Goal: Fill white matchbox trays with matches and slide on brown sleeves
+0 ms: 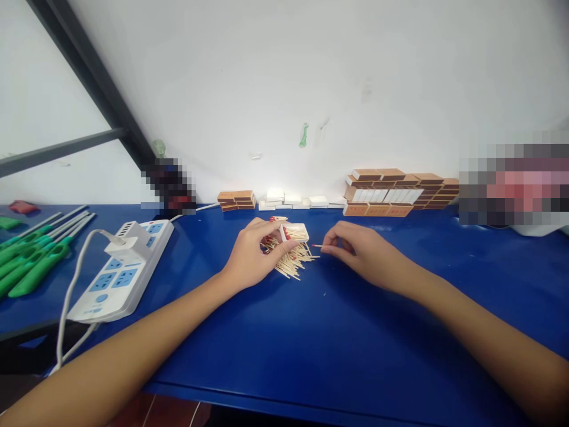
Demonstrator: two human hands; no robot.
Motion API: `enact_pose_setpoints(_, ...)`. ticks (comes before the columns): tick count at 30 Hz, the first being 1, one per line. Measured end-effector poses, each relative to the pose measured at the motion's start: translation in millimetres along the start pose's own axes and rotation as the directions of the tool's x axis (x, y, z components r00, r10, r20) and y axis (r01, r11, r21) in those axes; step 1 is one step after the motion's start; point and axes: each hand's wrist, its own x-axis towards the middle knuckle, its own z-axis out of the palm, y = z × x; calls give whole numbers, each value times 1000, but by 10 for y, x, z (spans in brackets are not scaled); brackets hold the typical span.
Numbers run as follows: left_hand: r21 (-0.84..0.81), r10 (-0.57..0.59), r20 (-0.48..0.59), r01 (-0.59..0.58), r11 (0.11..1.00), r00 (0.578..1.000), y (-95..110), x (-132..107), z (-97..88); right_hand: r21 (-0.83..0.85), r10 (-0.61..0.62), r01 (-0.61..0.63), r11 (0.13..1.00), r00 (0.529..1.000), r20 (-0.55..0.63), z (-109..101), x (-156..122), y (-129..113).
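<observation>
Between the thumb and fingers of my left hand [254, 252] is a small white matchbox tray [301, 229], tilted, with several red-tipped matches inside. Right under it, a loose pile of matches [291, 267] lies on the blue table [284, 344]. My right hand [355, 246] is just right of the pile, pinching a single match [317, 245] by its plain end. That match's red head points left toward the tray. The curled fingers of my right hand hide part of the stick.
White matchbox trays [288, 200] line the wall, between a small stack of brown matchboxes [236, 200] and a larger stack [377, 209]. On the left are a white power strip [128, 279] with a cable and several green-handled tools [42, 267]. Pixelated areas cover the far right and back left.
</observation>
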Motion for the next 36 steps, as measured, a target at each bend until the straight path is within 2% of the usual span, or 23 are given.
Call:
enact_pose_setpoints(4,42,7,23,-8,999,1000,-29,2,-6,-7,-35,35,999,995,-91,-58,4,15)
enact_pose_setpoints(8,56,69,86,-74,996,994,10,-3,-9,-7,-89,90,996,984,-155,-56,-7,-51)
enact_pose_setpoints(13,-20,119,188,-117,993,975,141,-47,8,27,-136,140,990,983,-124,-18,-32,-253)
enact_pose_setpoints(17,-95,93,212,-74,993,973,200,-67,12,87,-95,103,991,992,-87,19,-56,-339)
enact_pose_setpoints(23,-177,14,227,27,984,974,187,-60,19,142,-30,43,989,995,-91,9,-65,-310)
enact_pose_setpoints(30,-305,-133,356,250,919,925,217,-53,18,167,-11,24,986,997,-74,-15,-59,-342)
enact_pose_setpoints(36,-370,-140,332,265,891,933,205,-37,10,285,27,-14,958,999,-41,-21,-71,-375)
